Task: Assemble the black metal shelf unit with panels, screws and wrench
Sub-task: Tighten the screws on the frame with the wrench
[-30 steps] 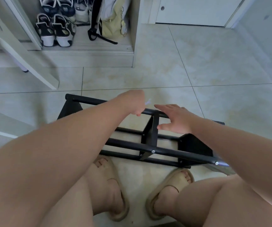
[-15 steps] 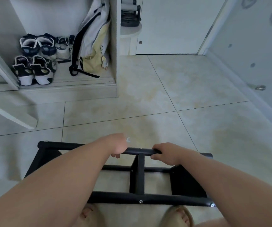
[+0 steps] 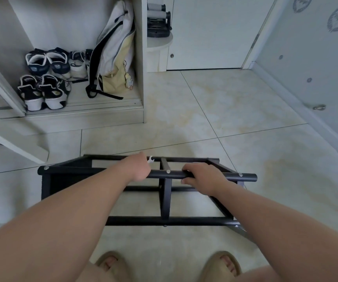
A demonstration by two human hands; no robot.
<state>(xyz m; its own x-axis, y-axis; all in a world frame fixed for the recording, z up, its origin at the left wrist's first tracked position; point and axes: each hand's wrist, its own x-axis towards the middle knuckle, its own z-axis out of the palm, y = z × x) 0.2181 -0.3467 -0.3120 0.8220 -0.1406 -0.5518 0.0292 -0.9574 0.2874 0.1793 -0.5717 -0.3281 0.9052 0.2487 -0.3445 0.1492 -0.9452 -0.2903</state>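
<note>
A black metal shelf unit (image 3: 165,200) is seen from above, standing on a pale tiled floor (image 3: 245,119) just in front of the person's sandalled feet. The right hand (image 3: 202,178) is curled over the near top rail (image 3: 247,177), right of the centre upright, with the fingers wrapped round the tube. The left hand (image 3: 138,169) is closed in a fist at the same rail, left of the upright. A small pale wrench (image 3: 150,159) is pinched in it, its open end poking out past the knuckles; whether the rail is also gripped by this hand cannot be told. Screw heads (image 3: 167,171) are visible at the rail's joints. The frame appears largely bolted together, so the step in hand is judged to be steadying or repositioning it. For the next move, a firm two-handed hold is called for, with the wrench kept from slipping, before any loose screws are tightened.
</note>
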